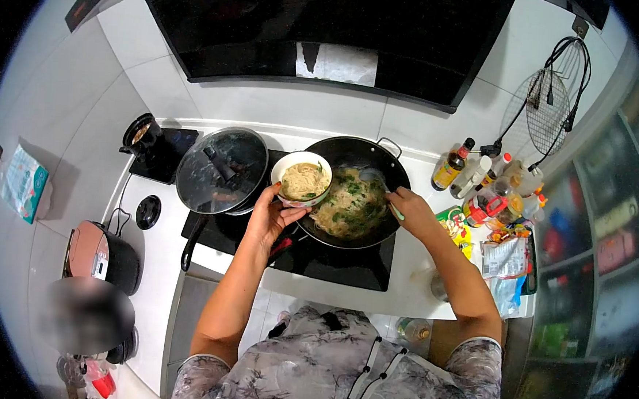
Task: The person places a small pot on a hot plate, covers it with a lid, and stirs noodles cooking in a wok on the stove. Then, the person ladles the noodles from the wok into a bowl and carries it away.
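At the left of the wok [344, 154], the full bowl [319, 198], probably weighty and breakable, is best cupped from beneath, as the left hand [270, 215] does, the right hand [410, 208] gripping a spoon [371, 175] in the wok.

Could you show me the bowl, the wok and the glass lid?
Bowl [302, 155]: head view, on its far rim.
Wok [344, 154]: head view, on its bare inner wall.
Glass lid [220, 165]: head view, near its middle.

The bowl [285, 161] hides part of the wok [343, 154]; a blur [87, 317] masks something beside the rice cooker [119, 266].
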A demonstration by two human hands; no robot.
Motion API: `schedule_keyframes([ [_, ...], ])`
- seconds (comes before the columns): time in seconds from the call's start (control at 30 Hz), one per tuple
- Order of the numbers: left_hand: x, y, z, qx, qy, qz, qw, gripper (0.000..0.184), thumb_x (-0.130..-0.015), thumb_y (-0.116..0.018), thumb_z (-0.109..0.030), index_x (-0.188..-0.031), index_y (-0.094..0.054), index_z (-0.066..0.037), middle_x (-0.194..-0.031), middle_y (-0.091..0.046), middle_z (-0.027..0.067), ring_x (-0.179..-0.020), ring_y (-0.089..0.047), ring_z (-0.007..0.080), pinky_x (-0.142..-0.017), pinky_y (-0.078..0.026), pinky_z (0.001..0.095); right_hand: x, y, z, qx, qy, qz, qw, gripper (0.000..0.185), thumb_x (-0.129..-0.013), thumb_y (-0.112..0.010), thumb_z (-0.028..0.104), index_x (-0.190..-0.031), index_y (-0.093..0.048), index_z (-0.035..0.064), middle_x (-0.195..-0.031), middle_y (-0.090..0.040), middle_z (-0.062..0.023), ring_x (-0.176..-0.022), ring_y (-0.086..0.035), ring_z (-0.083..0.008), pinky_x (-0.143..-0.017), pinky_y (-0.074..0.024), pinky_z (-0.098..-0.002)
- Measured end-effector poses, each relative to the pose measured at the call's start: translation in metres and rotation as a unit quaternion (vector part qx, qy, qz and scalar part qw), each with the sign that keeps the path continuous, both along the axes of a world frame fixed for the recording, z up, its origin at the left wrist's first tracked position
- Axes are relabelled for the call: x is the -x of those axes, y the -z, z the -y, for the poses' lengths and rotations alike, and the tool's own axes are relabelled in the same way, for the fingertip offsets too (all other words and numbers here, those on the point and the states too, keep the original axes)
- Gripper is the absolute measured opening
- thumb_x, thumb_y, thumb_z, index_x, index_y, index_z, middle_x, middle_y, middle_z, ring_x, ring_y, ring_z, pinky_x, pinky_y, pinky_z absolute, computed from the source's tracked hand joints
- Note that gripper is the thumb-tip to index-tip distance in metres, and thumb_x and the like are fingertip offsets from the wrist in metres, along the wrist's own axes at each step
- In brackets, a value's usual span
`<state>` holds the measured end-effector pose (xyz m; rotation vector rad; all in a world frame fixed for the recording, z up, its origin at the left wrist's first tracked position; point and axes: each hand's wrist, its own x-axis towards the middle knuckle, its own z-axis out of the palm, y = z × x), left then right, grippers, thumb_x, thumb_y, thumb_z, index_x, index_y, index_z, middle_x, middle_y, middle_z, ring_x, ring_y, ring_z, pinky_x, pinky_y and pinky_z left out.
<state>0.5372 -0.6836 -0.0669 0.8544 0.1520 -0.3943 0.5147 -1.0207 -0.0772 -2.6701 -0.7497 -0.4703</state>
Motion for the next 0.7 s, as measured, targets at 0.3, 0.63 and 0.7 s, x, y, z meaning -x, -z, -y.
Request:
schedule_keyframes([
  [0.3,0.003,0.002,-0.007,-0.008,-0.014,-0.001,1.0,0.077,-0.082,-0.061,-0.038,-0.132,-0.024,0.006,-0.118,-0.044,0.0332,-0.094,-0.06,0.0434,-0.079,-0.056,0.0407,0.016,-0.012,-0.008,-0.196,0.079,-0.122,0.97,0.011,-0.076,-0.059,0.007,-0.084,-0.06,-0.0004,-0.074,-0.061,-0.0176,-0.067,-0.061,-0.0321,-0.062,-0.0496,-0.0364],
  [0.63,0.002,0.003,-0.016,0.001,0.007,0.003,1.0,0.073,-0.083,-0.058,-0.037,-0.13,-0.026,0.009,-0.116,-0.047,0.032,-0.092,-0.061,0.0419,-0.076,-0.057,0.0403,0.027,0.024,-0.027,-0.569,0.174,-0.4,0.697,0.015,-0.084,-0.058,0.014,-0.087,-0.062,0.0005,-0.064,-0.061,-0.0095,-0.047,-0.058,-0.0153,-0.041,-0.0483,-0.0275],
  [0.7,0.007,-0.003,-0.015,-0.041,-0.029,-0.004,0.999,0.064,-0.083,-0.057,-0.037,-0.123,-0.035,0.008,-0.109,-0.052,0.0297,-0.087,-0.064,0.038,-0.076,-0.056,0.0396,0.024,0.028,-0.028,-0.599,0.195,-0.408,0.66,0.014,-0.084,-0.058,0.014,-0.086,-0.061,0.0009,-0.064,-0.061,-0.0101,-0.048,-0.058,-0.0155,-0.042,-0.0489,-0.0279],
])
